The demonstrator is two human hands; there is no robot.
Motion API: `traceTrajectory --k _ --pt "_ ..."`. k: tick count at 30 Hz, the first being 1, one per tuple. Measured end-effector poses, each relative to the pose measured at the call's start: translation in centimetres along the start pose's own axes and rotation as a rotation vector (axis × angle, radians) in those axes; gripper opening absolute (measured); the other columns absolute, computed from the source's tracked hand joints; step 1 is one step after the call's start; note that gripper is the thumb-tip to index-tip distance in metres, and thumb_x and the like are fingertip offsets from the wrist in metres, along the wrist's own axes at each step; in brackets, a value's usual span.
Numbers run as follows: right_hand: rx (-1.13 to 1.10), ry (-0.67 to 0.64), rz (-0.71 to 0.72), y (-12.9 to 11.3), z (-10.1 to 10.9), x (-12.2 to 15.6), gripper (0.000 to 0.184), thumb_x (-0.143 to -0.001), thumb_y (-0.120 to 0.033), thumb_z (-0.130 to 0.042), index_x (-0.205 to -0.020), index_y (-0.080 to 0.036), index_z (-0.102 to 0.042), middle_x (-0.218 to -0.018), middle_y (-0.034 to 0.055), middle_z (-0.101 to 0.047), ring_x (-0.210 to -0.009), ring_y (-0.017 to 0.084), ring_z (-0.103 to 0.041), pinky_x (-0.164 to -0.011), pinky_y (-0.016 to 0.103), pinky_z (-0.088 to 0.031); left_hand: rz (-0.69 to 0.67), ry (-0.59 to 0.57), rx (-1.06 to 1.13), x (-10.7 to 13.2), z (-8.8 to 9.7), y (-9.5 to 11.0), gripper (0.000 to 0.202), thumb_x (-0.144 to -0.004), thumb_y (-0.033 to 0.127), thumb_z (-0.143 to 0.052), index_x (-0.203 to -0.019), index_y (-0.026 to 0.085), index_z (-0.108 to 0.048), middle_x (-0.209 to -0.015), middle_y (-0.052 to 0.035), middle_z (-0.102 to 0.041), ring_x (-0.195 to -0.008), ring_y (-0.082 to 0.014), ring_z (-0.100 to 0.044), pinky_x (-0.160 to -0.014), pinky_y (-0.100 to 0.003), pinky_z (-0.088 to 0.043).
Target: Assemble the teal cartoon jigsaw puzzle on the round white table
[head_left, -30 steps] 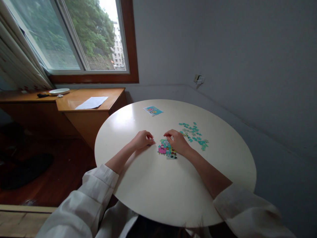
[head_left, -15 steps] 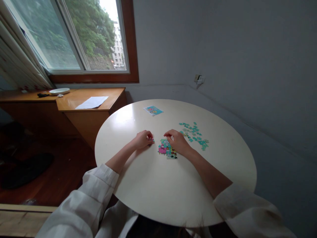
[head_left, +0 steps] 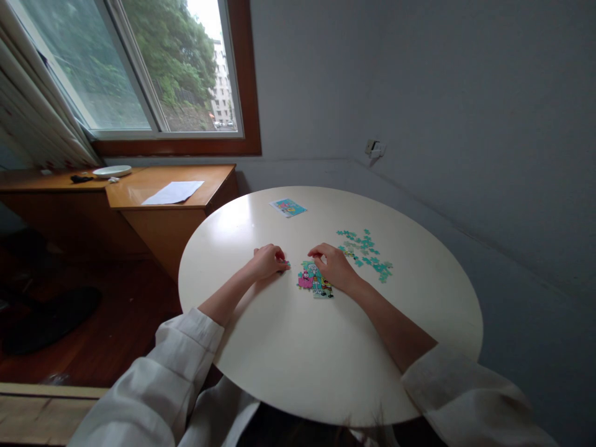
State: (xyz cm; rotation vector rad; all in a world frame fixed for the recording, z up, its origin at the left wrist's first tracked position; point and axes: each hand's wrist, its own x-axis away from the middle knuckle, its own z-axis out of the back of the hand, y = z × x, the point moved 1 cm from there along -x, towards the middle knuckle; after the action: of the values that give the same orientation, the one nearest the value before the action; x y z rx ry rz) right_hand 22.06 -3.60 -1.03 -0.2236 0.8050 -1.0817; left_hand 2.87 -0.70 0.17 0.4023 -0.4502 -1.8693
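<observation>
Hardly anything has moved since the earlier frame: the left hand (head_left: 267, 262) has drawn very slightly away from the right, and one of its fingers now pokes out beyond the knuckles, while the right hand (head_left: 335, 266) has stayed put. Left thumb and forefinger are pinched together on a small piece (head_left: 287, 265), mostly hidden by the fingertips. On the right, thumb and finger are bent close to each other; whether anything sits between them, I cannot tell.

Just right of the left pinch, and partly under the right hand, the joined puzzle (head_left: 315, 282) lies flat on the table (head_left: 288, 347). Loose pieces (head_left: 371, 261) are spread beyond the right hand, on its outer side; a picture card (head_left: 288, 207) lies farther out, ahead of both grips.

Each piece should be very light, thin and fairly stiff, probably card, with knobs that could bend or fray if squeezed hard. Opposite edges would give the best hold, with a fingertip pinch. The joined part looks likely to slide on the smooth top and come apart if lifted by one corner; flat fingers pressing from above would steady it better.
</observation>
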Motion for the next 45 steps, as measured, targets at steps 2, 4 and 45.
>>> traceTrajectory --k 2,4,45 --pt "0.001 0.003 0.002 0.05 -0.02 0.01 0.021 -0.071 -0.006 -0.046 -0.075 -0.016 -0.063 -0.077 0.0044 -0.063 -0.073 0.015 -0.057 -0.073 0.027 -0.043 -0.006 -0.005 0.002 0.05 0.01 0.08 0.018 -0.061 0.033 -0.07 -0.063 0.018 -0.061 -0.068 -0.002 -0.061 -0.068 -0.0184 -0.055 -0.065 -0.027 -0.039" --pt "0.0 0.007 0.006 0.09 -0.04 0.02 0.021 -0.07 -0.006 -0.046 -0.075 -0.017 -0.063 -0.076 0.0039 -0.062 -0.072 0.015 -0.056 -0.072 0.027 -0.043 -0.011 -0.004 0.006 0.1 0.0 0.11 0.018 -0.061 0.033 -0.07 -0.063 0.018 -0.06 -0.068 -0.0016 -0.061 -0.067 -0.0178 -0.055 -0.064 -0.027 -0.039" --pt "-0.013 -0.008 0.009 -0.04 0.05 0.06 0.021 -0.07 -0.004 -0.046 -0.074 -0.016 -0.063 -0.074 0.0039 -0.062 -0.07 0.014 -0.056 -0.071 0.027 -0.043 -0.169 0.121 0.767 -0.28 -0.48 -0.15 0.008 -0.071 0.016 -0.057 -0.071 0.015 -0.049 -0.059 0.0009 -0.057 -0.064 -0.0168 -0.066 -0.057 -0.024 -0.045"
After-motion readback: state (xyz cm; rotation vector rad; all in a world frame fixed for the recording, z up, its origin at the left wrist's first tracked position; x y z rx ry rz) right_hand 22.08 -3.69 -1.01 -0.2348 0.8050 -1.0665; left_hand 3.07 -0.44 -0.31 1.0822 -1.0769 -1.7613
